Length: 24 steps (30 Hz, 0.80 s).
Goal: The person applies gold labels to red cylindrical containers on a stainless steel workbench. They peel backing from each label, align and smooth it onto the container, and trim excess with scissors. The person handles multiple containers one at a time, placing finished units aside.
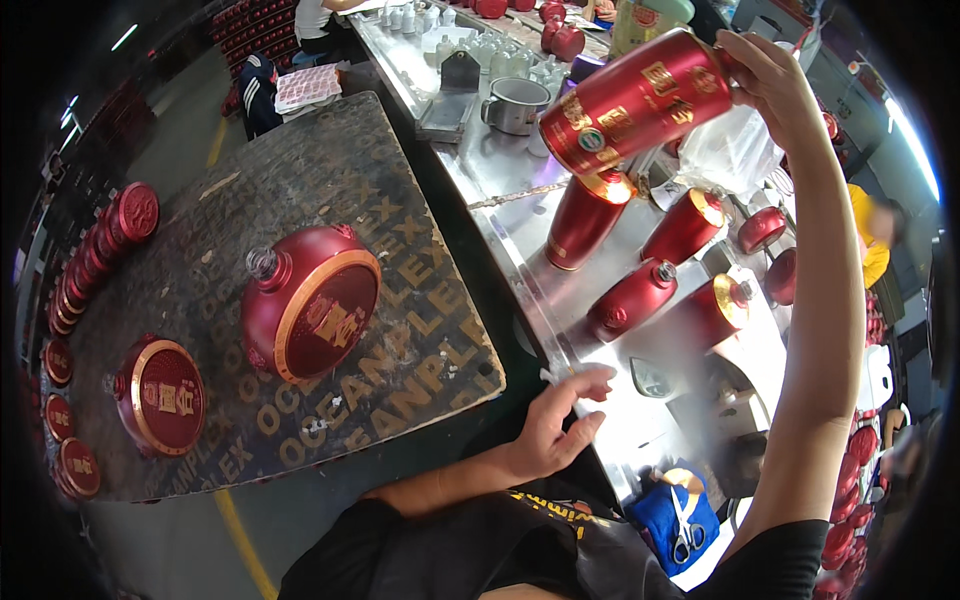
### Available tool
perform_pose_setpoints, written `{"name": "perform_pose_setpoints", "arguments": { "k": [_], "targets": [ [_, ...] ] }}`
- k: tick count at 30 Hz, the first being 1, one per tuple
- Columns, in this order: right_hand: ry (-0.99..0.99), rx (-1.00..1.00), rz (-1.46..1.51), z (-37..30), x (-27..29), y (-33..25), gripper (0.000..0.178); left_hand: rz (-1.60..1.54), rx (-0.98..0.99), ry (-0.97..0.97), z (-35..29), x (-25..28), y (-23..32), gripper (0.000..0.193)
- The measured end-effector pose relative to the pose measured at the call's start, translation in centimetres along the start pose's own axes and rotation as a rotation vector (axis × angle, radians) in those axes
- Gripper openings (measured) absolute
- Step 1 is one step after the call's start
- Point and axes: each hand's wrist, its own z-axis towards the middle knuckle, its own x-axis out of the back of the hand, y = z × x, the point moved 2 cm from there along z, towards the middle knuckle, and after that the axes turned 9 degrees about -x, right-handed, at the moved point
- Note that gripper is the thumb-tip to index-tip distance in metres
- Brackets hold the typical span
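Raised at the upper right, my right hand (768,85) is closed round the neck end of a large red bottle (640,105) with gold lettering. The bottle is tilted, its base toward the left, above the metal table (520,215). My left hand (557,425) is low by the table's near edge, thumb and fingers apart, with nothing seen between them. Below the held bottle stands a red bottle with a gold shoulder (588,222). More red bottles are grouped beside it, among them a red bottle with a clear neck (632,298) and a gold-shouldered bottle (712,308).
On a worn board (235,220) at the left sit a large round red flask (312,305) and a smaller round flask (162,397). Red round pieces line its left side. A metal mug (515,105) stands farther back. Scissors (687,530) lie on blue cloth. Other people work beyond.
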Motion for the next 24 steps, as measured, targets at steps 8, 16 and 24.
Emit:
{"name": "perform_pose_setpoints", "arguments": {
  "k": [8,16,24],
  "targets": [
    [-0.094,-0.065,0.090,-4.1,3.2,-2.2,0.028,-0.233,-0.001,0.076,1.7,-0.8,1.8,0.051],
    [0.026,0.110,0.053,0.4,-5.8,-3.9,0.020,0.022,0.051,-0.118,-2.6,0.1,0.9,0.032],
    [0.026,0.280,-0.984,8.0,-19.9,8.0,0.043,0.193,0.111,-0.168,-3.1,2.1,0.2,0.026]
  ]
}}
